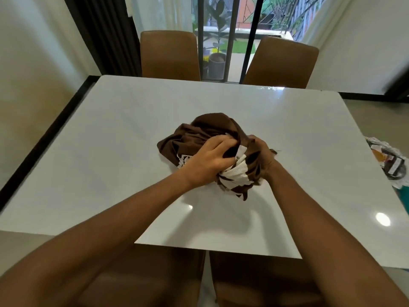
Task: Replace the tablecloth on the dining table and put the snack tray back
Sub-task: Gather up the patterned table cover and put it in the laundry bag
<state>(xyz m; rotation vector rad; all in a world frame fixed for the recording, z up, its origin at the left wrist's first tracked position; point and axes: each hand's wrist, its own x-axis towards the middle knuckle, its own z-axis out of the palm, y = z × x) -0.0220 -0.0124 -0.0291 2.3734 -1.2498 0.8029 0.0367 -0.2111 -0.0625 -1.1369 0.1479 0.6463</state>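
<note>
- Tablecloth, brown with white patterned bands, sits bunched in a heap near the middle of the white glossy table.
- Left hand lies on the near side of the tablecloth, fingers curled into its folds and gripping the fabric.
- Right hand clasps the right side of the tablecloth, its fingers closed around the bundle and partly hidden by the cloth.
- Both forearms reach toward the tablecloth from the near table edge.
- Snack tray shows far to the right of the tablecloth, at the right table edge, cut off by the frame; its contents are too blurred to tell.
- Two brown chairs stand beyond the tablecloth, at the far side of the table.
</note>
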